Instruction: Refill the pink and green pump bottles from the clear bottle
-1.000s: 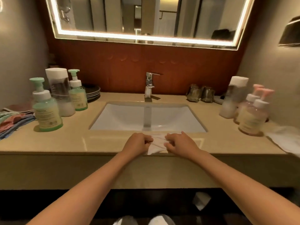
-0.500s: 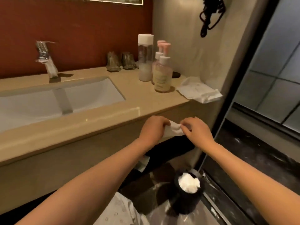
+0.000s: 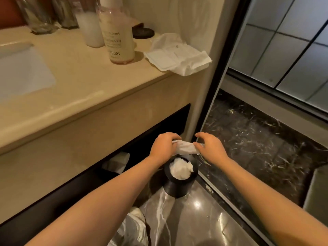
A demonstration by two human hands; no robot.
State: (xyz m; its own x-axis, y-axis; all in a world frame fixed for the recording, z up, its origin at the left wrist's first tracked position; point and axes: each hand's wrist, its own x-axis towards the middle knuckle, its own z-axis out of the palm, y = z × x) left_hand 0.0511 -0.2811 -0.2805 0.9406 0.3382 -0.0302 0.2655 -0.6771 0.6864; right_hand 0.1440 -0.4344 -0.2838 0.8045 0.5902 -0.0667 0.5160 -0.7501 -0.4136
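Both hands hold a crumpled white tissue (image 3: 185,148) just above a black waste bin (image 3: 177,188) on the floor. My left hand (image 3: 164,145) grips its left end with curled fingers. My right hand (image 3: 210,148) pinches its right end with the thumb, the other fingers lifted. On the counter (image 3: 79,82) stands a pink pump bottle (image 3: 118,36), its pump cut off by the frame's top. Behind it is the clear bottle (image 3: 90,27) with white liquid. The green bottles are out of view.
The bin holds crumpled white tissue (image 3: 181,168). A white tissue pack (image 3: 177,55) lies at the counter's right end, a dark round dish (image 3: 142,32) behind the bottles, glass tumblers (image 3: 39,16) at the back. The sink (image 3: 21,71) is at left. A glass partition (image 3: 284,50) rises at right.
The view swung from the sink down to the floor at the counter's right end. Both hands carried the tissue off the counter edge and lowered it over the bin.
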